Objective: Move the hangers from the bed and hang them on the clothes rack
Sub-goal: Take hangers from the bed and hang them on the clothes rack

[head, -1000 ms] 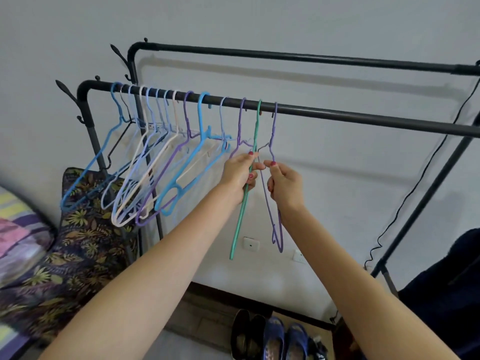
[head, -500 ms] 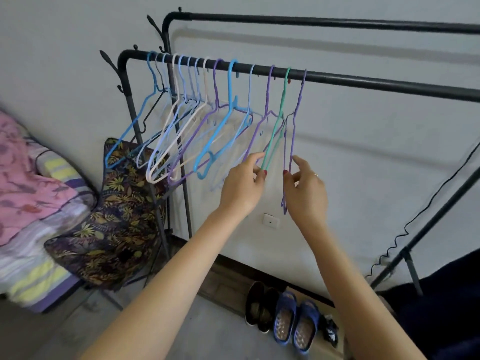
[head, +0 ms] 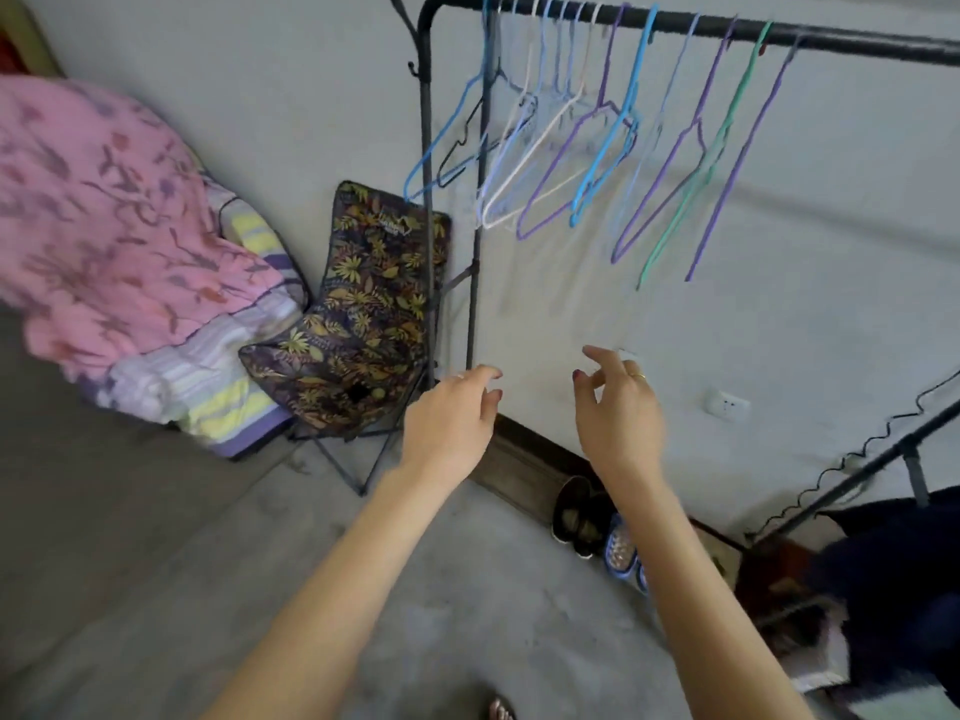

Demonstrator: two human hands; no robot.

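thin plastic-coated wire, in blue, white, lilac, purple and one sea-green, makes up the hangers point(head: 597, 142) we see in the head view. they all hang by their hooks on the black bar of the clothes rack point(head: 852, 41), bunched close at the bar's left end and spaced wider toward the right. the green hanger point(head: 696, 184) and the purple hanger point(head: 737, 163) beside it hang last in the row, tilted, their lower ends pointing down and left.

our left hand point(head: 452, 423) is low, well below the hangers, fingers loosely bent, its grip released with nothing in it. our right hand point(head: 618, 407) is level with it, fingers spread and relaxed, a ring on one finger, also holding nothing.

left of the rack we see a folding chair point(head: 363, 304) in dark leaf-print fabric, and beyond it the bed point(head: 218, 387) with striped bedding and a pink flowered quilt point(head: 104, 215). shoes point(head: 597, 522) lie on the floor by the wall.
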